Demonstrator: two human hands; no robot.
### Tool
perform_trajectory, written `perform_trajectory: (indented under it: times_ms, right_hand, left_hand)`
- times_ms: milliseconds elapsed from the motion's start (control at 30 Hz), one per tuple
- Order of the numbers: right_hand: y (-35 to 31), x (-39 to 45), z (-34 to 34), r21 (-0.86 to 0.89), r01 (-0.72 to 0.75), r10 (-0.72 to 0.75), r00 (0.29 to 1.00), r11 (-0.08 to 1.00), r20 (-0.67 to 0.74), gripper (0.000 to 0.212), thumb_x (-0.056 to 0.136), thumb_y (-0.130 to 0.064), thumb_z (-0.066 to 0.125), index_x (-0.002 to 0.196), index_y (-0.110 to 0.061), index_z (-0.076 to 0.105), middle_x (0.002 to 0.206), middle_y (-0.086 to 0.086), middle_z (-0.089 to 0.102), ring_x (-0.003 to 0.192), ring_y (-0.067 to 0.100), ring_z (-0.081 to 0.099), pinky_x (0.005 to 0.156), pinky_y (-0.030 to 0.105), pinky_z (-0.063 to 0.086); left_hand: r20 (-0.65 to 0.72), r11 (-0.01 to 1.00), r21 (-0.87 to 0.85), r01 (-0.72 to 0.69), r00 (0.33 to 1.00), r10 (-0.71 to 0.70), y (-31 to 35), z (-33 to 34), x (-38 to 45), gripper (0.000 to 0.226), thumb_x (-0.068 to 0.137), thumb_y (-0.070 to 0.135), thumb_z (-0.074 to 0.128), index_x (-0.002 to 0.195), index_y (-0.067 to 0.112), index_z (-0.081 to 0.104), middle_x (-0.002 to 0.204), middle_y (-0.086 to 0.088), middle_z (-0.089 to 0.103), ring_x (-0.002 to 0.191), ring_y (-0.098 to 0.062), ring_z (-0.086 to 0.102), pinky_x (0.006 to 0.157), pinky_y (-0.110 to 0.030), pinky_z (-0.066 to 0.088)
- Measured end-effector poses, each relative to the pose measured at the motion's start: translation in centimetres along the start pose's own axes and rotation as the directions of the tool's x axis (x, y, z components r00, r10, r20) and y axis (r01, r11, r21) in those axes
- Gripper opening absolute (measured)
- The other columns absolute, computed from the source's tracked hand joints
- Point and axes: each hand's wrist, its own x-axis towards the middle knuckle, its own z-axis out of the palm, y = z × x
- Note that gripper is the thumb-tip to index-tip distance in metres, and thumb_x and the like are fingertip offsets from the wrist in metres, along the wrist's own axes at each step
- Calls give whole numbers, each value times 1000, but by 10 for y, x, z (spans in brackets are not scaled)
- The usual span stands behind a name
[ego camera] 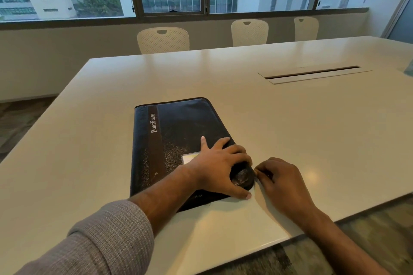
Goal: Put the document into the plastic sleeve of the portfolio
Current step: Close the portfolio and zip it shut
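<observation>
White table (290,118); closed black portfolio (178,127); left hand (220,163) flat, right hand (283,182) pinching corner.

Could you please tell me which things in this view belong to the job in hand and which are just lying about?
Part of the job:
- closed black portfolio, lying flat on the table
- left hand, pressing on its near corner
- right hand, pinching at that corner's edge

Just there:
- white table
- cable slot in the table
- three white chairs

No document shows.
</observation>
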Motion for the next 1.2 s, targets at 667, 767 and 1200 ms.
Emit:
perform_trajectory:
  times_ms: [667,767,1200]
  right_hand:
    - [12,24,8,-29,-34,33,999,999,-33,10,87,-23,67,83,-17,74,73,-11,62,65,4,56,58,11,37]
    - [11,34,8,-32,-9,8,1000,999,-29,9,86,-22,68,83,-17,75,72,-11,61,63,1,53,57,9,30]
    - [5,72,17,-52,62,-62,998,997,-5,9,84,-19,68,84,-14,76,80,0,71,67,9,57,59,18,39]
  left_hand:
    - [-165,989,-150,8,986,-33,7,1,-8,76,66,61,65,130,30,39,135,12,35,129,-15,33,114,-67,6]
    - [-149,993,-110,34,988,-50,7,5,-10,90,69,63,62,143,23,31,151,5,26,141,-16,21,118,-59,2]
    - [-78,974,8,226,971,-224,10,21,-13,114,71,78,40,154,10,1,163,-10,-8,149,-26,-13,115,-34,-13]
